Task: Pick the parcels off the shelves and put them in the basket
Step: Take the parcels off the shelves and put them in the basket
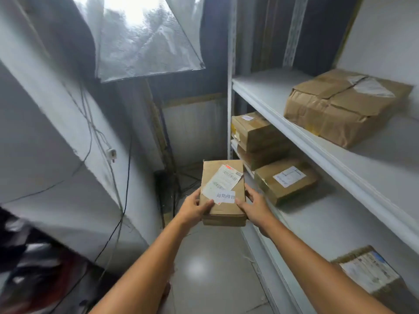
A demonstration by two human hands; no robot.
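Head view: narrow aisle, glossy grey floor (204,257), white wall (45,132) on the left, white metal shelving (317,155) along the right; a softbox lamp (145,41) on a stand fills the far end, black cables (122,200) trailing down the wall beside it. Upper shelf: one crumpled paper-wrapped parcel (340,105); shelf below: two stacked boxes (254,130), a labelled box (285,180) just beside them; lower down, another box (371,275) at the frame edge. In mid-air over the floor, just off the shelf front, the held parcel (223,189): small brown carton, torn white label and printed sticker on top; left hand (193,208) and right hand (255,208) grip its near corners, thumbs on top
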